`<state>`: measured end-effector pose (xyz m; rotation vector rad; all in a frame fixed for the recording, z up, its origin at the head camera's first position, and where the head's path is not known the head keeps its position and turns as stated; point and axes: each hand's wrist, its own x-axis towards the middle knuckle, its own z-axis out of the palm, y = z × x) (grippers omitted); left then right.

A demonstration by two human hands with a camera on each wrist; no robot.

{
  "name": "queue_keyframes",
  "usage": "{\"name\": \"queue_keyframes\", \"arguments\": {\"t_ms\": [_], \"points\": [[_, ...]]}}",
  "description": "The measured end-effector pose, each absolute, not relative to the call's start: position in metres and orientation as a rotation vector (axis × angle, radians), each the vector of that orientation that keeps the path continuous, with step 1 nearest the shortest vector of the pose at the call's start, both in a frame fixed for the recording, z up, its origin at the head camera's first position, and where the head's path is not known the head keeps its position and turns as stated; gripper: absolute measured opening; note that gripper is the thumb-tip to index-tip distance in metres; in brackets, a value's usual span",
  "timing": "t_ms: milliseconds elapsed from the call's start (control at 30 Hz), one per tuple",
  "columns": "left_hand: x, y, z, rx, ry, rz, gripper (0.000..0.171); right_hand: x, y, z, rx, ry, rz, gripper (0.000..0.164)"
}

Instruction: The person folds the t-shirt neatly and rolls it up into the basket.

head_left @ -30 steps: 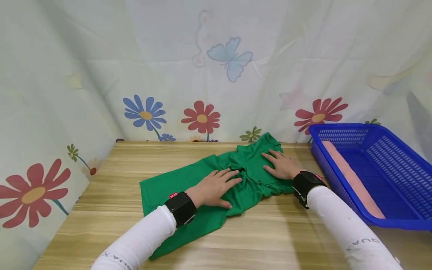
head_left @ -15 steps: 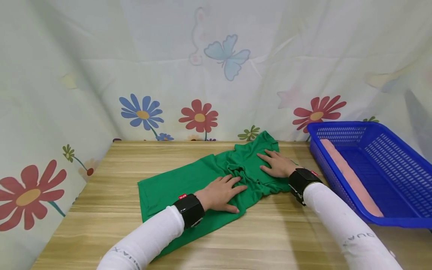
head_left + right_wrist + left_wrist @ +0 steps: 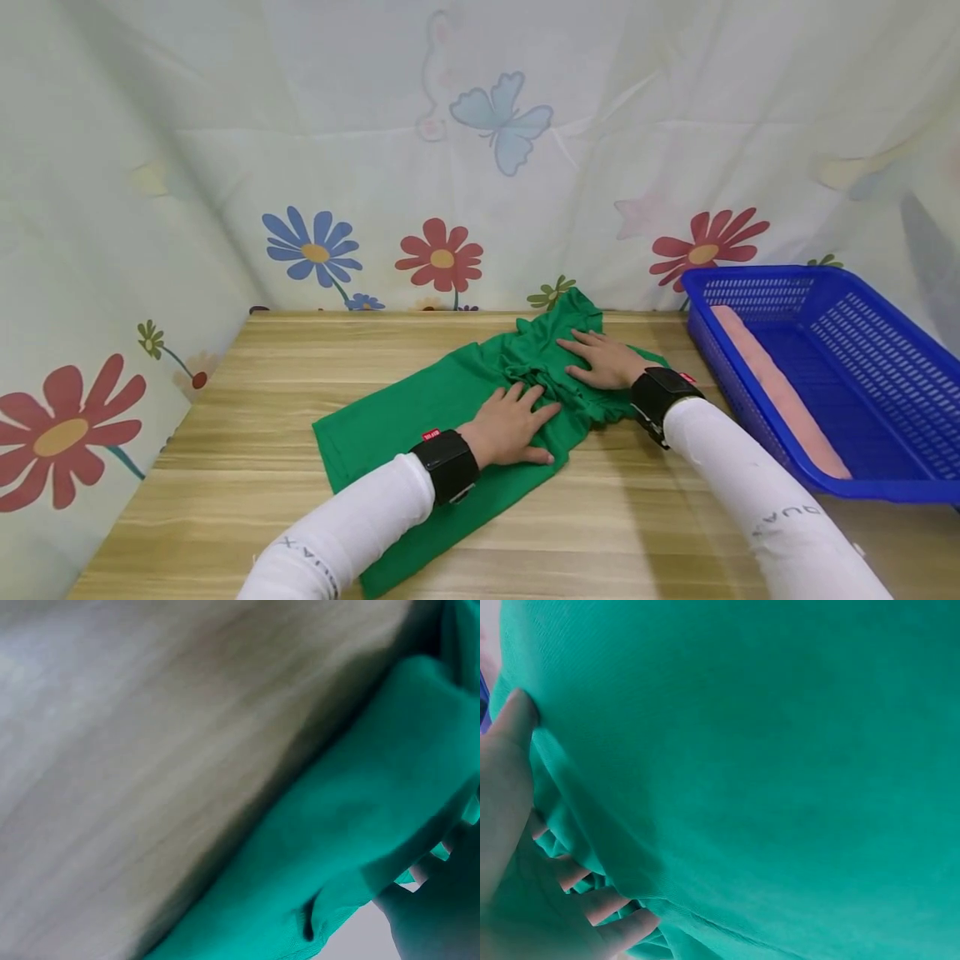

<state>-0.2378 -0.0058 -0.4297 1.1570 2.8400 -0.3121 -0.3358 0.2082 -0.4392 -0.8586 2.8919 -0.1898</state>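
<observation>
A green cloth garment [image 3: 420,400] lies spread on the table, smooth on its left and crumpled in its middle and right. My left hand [image 3: 513,427] presses on the garment near the crumpled middle, palm down with its fingers spread. In the left wrist view its thumb and fingertips rest against the green cloth [image 3: 765,750]. My right hand [image 3: 609,360] rests on the garment's right part, its fingers spread and pointing left. The right wrist view shows only part of that hand, in shadow at the lower right, beside a fold of the cloth [image 3: 330,825].
A blue plastic basket [image 3: 765,454] stands at the right, with a folded pink cloth [image 3: 780,392] along its left side. The wooden table [image 3: 285,342] ends at a hanging curtain [image 3: 360,150] printed with flowers and a butterfly.
My left hand has slid right, and the garment's left end has shifted right with it. My right hand has moved slightly left. The cloth between the hands is more bunched.
</observation>
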Motion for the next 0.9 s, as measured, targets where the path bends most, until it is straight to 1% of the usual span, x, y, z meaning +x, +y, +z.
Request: {"name": "queue_keyframes", "arguments": {"t_ms": [400, 567, 700, 900], "points": [[-0.249, 0.009, -0.434, 1.072, 2.872, -0.303, 0.076, -0.343, 0.203, -0.438, -0.925, 2.828, -0.225, 0.050], [-0.251, 0.009, -0.438, 1.083, 2.878, -0.290, 0.078, -0.340, 0.205, -0.437, -0.935, 2.864, -0.232, 0.050], [-0.249, -0.007, -0.437, 1.145, 2.869, -0.198, 0.078, -0.333, 0.204, -0.429, -0.937, 2.909, -0.275, 0.049], [-0.232, -0.050, -0.422, 1.257, 2.829, -0.070, 0.075, -0.313, 0.198, -0.416, -1.024, 2.927, -0.373, 0.045]]}}
